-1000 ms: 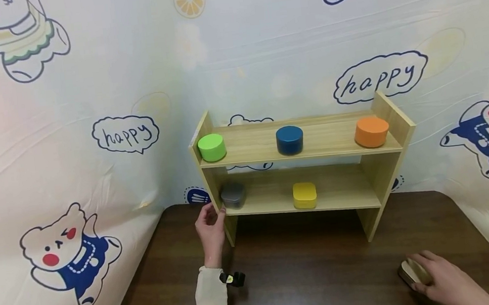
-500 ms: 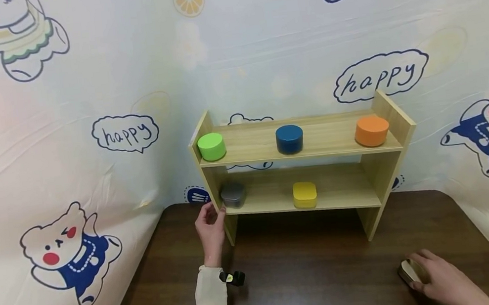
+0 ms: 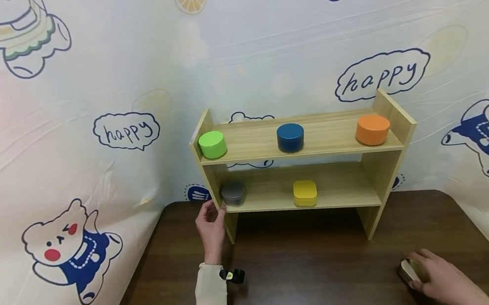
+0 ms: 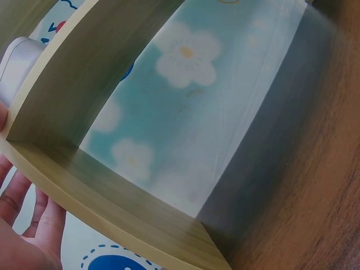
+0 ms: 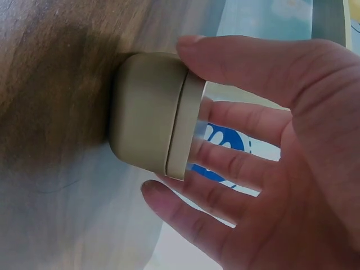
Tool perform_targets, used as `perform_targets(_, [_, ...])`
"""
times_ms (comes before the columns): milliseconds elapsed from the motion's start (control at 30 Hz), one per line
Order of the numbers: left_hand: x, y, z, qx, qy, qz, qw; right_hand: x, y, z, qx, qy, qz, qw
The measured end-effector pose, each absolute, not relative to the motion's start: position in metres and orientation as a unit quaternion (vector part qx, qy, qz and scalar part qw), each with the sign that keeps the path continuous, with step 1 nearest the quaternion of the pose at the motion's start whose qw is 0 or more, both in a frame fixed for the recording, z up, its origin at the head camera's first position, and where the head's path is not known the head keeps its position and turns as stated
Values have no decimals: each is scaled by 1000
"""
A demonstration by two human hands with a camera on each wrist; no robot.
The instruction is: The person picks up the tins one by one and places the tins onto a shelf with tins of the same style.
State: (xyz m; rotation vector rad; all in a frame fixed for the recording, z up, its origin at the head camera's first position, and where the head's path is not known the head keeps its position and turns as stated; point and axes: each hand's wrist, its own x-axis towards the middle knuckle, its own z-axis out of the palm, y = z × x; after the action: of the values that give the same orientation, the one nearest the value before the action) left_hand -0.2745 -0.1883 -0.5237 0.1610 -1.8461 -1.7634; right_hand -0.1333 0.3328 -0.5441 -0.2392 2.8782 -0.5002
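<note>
My left hand point(image 3: 211, 233) is at the left end of a small two-tier wooden shelf point(image 3: 273, 212), gripping its side panel near the lower board. In the left wrist view the thumb lies at the board's front edge, with the fingers point(image 4: 49, 228) outside the panel. A grey lidded box point(image 3: 233, 193) stands just beside this thumb. At the table's right side, my right hand point(image 3: 441, 278) holds a gold-beige lidded box point(image 5: 149, 115) by its lid end, thumb on one side and fingers on the other. The box is right at the tabletop.
On the upper board stand a green round tin point(image 3: 213, 145), a blue one point(image 3: 290, 137) and an orange one point(image 3: 372, 130). A yellow square box point(image 3: 305, 194) sits mid lower board. The dark wooden table point(image 3: 311, 274) meets a patterned cloth point(image 3: 129, 75) behind.
</note>
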Motion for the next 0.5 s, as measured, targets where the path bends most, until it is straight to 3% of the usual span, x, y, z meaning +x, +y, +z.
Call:
perform_targets(333, [-273,-186,-523,70,-692,-660,285,-133,340,-547,-62,966,-190,162])
perform_targets(500, [-267,-184,-510,66,-696,-657,284,-134,343,-546,-67,968,-189,150])
